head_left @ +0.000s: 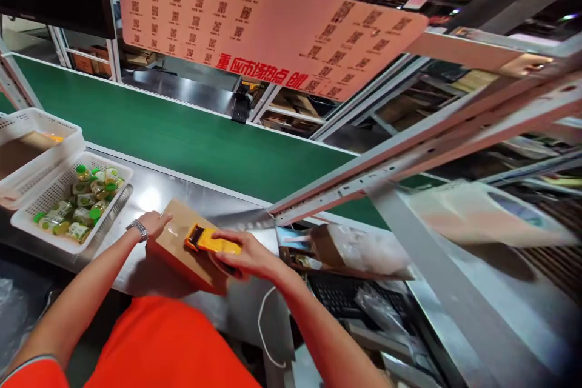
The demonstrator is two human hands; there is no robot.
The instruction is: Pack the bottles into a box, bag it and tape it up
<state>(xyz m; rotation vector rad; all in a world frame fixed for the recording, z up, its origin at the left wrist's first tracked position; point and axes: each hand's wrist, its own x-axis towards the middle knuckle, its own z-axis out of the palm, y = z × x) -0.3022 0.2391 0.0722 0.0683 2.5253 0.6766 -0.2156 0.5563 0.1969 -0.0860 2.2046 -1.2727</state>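
A brown cardboard box [179, 236] sits tilted in view on the metal worktop, its long top face towards me. My left hand [155, 224] grips the box's left end, with one finger stretched over the top. My right hand [248, 254] is closed around a yellow tape dispenser [220, 242]. The dispenser's dark front end lies against the middle of the box top. Fingers of my right hand below the dispenser are partly hidden.
To the left, a white basket [22, 221] holds several small green-capped bottles [84, 215]; another white basket [75, 133] stands behind it. A green conveyor belt [182, 130] runs beyond the worktop. A metal post [327, 194], keyboard [336, 297] and plastic wrap are at right.
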